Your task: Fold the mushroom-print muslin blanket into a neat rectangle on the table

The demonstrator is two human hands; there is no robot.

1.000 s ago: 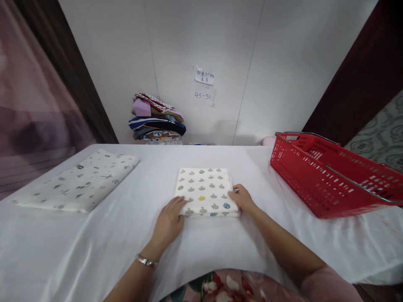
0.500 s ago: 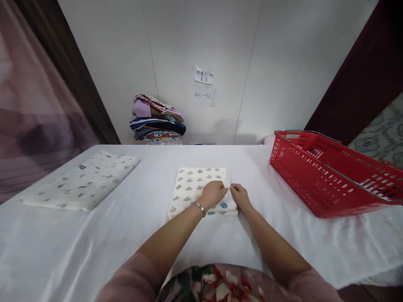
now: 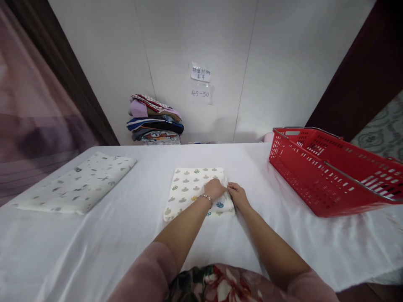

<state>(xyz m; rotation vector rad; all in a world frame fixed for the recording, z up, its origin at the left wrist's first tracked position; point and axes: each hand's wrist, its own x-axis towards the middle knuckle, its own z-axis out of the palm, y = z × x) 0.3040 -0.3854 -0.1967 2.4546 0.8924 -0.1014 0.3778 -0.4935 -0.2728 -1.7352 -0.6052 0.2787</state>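
A folded white cloth with grey, green, yellow and blue mushroom prints (image 3: 185,184) lies flat in front of me on the white-covered table. My left hand (image 3: 215,190), with a bracelet at its wrist, is over the cloth's right part, fingers closed on its layers near the right edge. At that same edge my right hand (image 3: 238,194) pinches the cloth between thumb and fingers. The two hands are close together, and the fingertips of my left hand are partly hidden.
Another folded white cloth with small prints (image 3: 78,182) lies at the left. A red plastic basket (image 3: 324,180) with metal handles stands at the right. Behind the table's far edge is a stack of folded fabrics (image 3: 155,121) by the wall.
My left hand has turned slightly and come nearer to my right hand at the cloth's right edge, where the fabric is now a little lifted. The view has shifted slightly.
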